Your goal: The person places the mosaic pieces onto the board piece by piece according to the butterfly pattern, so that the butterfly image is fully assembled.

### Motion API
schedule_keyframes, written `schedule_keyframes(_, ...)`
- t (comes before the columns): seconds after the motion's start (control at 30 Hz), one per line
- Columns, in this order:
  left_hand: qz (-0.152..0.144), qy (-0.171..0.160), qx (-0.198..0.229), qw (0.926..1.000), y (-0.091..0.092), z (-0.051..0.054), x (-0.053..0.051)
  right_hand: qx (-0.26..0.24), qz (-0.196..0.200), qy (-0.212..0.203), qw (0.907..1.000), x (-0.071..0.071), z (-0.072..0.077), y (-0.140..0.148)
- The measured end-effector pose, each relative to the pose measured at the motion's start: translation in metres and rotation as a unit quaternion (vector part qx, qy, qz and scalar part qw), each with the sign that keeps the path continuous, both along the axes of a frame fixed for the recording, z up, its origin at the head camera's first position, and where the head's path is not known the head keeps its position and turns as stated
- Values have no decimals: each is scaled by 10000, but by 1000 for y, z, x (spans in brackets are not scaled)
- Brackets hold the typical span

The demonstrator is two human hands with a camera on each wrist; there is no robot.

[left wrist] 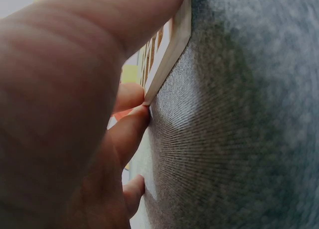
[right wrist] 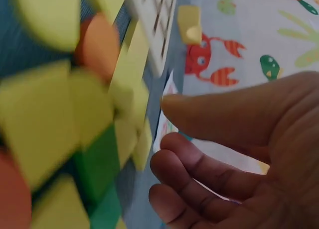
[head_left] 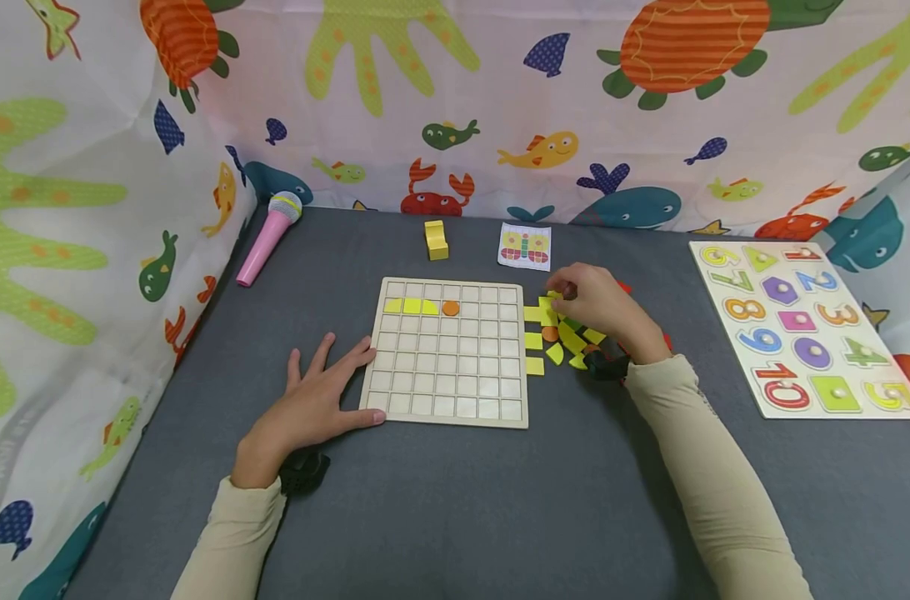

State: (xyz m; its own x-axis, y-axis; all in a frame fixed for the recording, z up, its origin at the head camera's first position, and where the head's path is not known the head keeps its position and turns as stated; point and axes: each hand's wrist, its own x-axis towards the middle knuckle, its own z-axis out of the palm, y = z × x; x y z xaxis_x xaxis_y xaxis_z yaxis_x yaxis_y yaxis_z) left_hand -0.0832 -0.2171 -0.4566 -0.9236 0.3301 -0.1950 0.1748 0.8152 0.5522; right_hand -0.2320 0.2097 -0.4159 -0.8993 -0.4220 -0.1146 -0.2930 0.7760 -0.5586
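The left hand [head_left: 312,412] has its fingers spread, with thumb and index fingertip on the left edge of the white grid board [head_left: 446,362]. In the left wrist view its fingertips touch the board's side [left wrist: 172,52]. Yellow pieces [head_left: 412,307] and an orange round piece [head_left: 451,308] lie in one upper row. To the board's right, the right hand [head_left: 608,307] is over a pile of loose pieces [head_left: 569,336]. The right wrist view shows its thumb and bent fingers [right wrist: 172,171] apart, holding nothing, beside yellow [right wrist: 40,119] and green pieces [right wrist: 102,162].
Behind the board are a yellow block [head_left: 436,240] and a small butterfly picture card [head_left: 525,247]. A pink toy microphone [head_left: 263,246] lies at the back left, and a number puzzle board [head_left: 807,329] at the right. Patterned cloth hangs behind and at the left.
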Motion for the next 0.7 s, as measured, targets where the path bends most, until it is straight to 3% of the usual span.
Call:
schedule_keyframes(0.27, 5, 2, -30, 10000, 1, 1, 0, 418, 16, -205, 9989, -1, -3, 12)
schedule_keyframes(0.7, -3, -61, -17, 10000, 1, 3, 0, 226, -154, -382, 9989, 0, -12, 10)
